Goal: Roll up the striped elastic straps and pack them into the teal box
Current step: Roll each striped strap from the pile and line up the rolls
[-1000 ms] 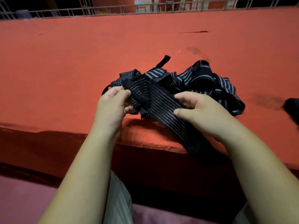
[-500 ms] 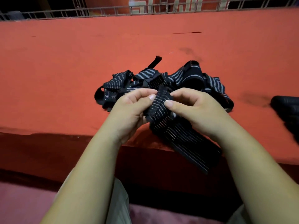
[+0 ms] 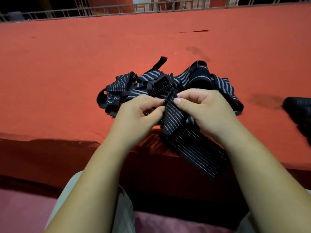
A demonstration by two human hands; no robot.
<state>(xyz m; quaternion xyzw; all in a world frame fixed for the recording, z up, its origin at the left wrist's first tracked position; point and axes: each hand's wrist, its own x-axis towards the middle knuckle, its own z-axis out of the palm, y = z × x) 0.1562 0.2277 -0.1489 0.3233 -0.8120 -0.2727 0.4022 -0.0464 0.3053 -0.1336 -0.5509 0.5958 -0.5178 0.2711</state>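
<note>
End of strap, earlier held spread, now pinched by fingers of left hand and right hand; rolling judged started.

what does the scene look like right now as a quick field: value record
left hand: pinches the top end of the held strap
right hand: pinches the same end from the other side
held strap: dark with pale stripes; its tail hangs over the near edge of the red surface
strap pile: loose and unrolled, just behind the hands
dark object: at the right edge, too dim to identify
teal box: not in view
</note>
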